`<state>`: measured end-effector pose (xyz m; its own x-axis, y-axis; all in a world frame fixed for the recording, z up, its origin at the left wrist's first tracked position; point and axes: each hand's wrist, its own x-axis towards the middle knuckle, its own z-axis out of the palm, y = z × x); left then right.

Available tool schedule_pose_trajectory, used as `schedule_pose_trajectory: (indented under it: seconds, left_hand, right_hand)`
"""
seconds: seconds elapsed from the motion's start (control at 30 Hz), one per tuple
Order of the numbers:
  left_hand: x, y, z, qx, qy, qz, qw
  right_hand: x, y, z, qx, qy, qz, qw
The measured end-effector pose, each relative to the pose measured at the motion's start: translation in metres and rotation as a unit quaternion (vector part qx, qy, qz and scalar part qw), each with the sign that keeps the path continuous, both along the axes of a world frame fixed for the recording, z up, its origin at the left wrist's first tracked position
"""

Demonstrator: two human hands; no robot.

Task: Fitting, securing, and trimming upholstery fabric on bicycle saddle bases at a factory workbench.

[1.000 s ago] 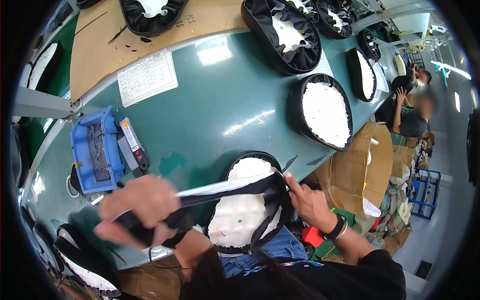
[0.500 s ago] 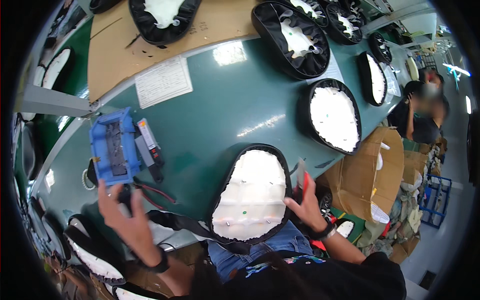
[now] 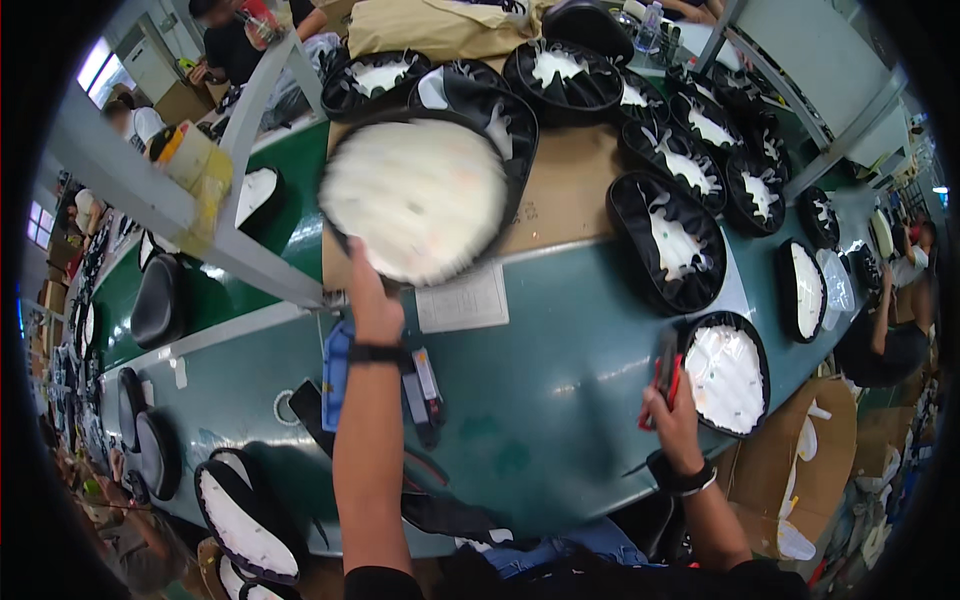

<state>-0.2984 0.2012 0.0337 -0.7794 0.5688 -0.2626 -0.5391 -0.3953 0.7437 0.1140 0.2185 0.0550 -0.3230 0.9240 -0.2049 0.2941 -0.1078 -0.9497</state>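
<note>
My left hand (image 3: 374, 305) is stretched far forward and closed on the near edge of a seat cushion (image 3: 415, 190). That cushion has a white base facing up and a black rim; it is smeared by motion, held up over other black cushions. My right hand (image 3: 675, 425) is wrapped round a red-handled tool (image 3: 662, 385) with a dark grey end; its exact kind is unclear. Just right of this hand lies another white-based seat cushion (image 3: 728, 375), on the green table (image 3: 540, 400).
A blue bin (image 3: 336, 375) is partly hidden by my left forearm, with a box cutter (image 3: 426, 378) beside it. Several black-covered cushions (image 3: 668, 240) stand at the back. A metal post (image 3: 265, 265) rises at left. A cardboard box (image 3: 795, 460) stands at right; people work beyond.
The white-based cushion has gone from the table edge before me to the far left, lifted by my left hand, which was empty. The right hand keeps its red-handled tool. My view has shifted.
</note>
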Motion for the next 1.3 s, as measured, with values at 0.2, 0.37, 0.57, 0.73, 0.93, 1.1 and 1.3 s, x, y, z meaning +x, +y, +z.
schedule_pose_trajectory:
  seconds: [0.2,0.37,0.57,0.73,0.93,1.1,1.3]
  left_hand:
    - [-0.068,0.106,-0.052,-0.229,0.145,0.018,0.962]
    - [-0.094,0.141,-0.077,-0.308,0.114,-0.106,0.939]
    - [0.083,0.046,-0.038,-0.209,0.103,-0.185,0.955]
    - [0.228,-0.140,-0.041,-0.134,-0.099,-0.212,0.963]
    - [0.333,-0.251,-0.027,-0.357,-0.170,-0.405,0.824]
    - [0.318,-0.258,0.007,-0.136,0.175,-0.721,0.656]
    - [0.334,-0.193,-0.024,-0.423,0.446,-0.305,0.727]
  right_hand:
    - [-0.005,-0.009,-0.014,-0.039,-0.065,0.040,0.996]
    - [0.010,-0.014,-0.024,-0.045,-0.058,0.041,0.996]
    - [0.041,-0.017,-0.033,-0.065,-0.066,-0.052,0.994]
    - [0.025,-0.031,-0.030,-0.125,0.035,-0.017,0.991]
    - [0.058,-0.053,-0.034,-0.226,0.037,0.114,0.967]
    - [0.086,-0.073,-0.063,-0.062,-0.073,0.246,0.964]
    - [0.095,-0.076,-0.054,-0.118,-0.126,0.308,0.936]
